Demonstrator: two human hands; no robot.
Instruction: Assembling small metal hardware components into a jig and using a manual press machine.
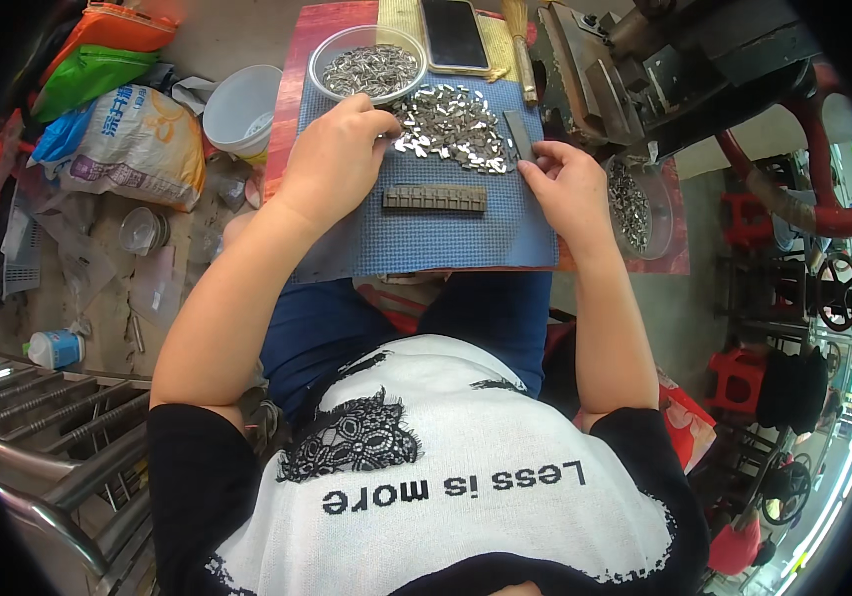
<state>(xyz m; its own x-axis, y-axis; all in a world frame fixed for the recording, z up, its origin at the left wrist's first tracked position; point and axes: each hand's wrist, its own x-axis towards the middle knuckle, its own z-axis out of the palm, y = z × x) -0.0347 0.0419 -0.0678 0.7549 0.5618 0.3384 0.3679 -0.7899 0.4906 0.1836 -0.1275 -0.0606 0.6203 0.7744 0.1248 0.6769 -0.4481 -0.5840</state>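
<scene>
On a blue textured mat [337,233] lies a loose pile of small shiny metal pieces [456,129]. My left hand [342,149] reaches to the pile's left edge, just below a clear round bowl [317,84] of similar pieces. Its fingers are bent and drawn together; what sits between the tips is too small to name. My right hand [570,189] is right of the pile, thumb and forefinger closed at the lower end of a flat grey metal strip [517,129]. Between my hands, nearer to me, a dark slotted metal block [434,200] rests on the mat.
A phone [454,35] and a brush [518,40] lie at the back. A machine with a red handwheel [823,149] stands at the right, above another tub of metal pieces [652,214]. Left of the table are a white bucket [237,109] and a printed sack [133,144].
</scene>
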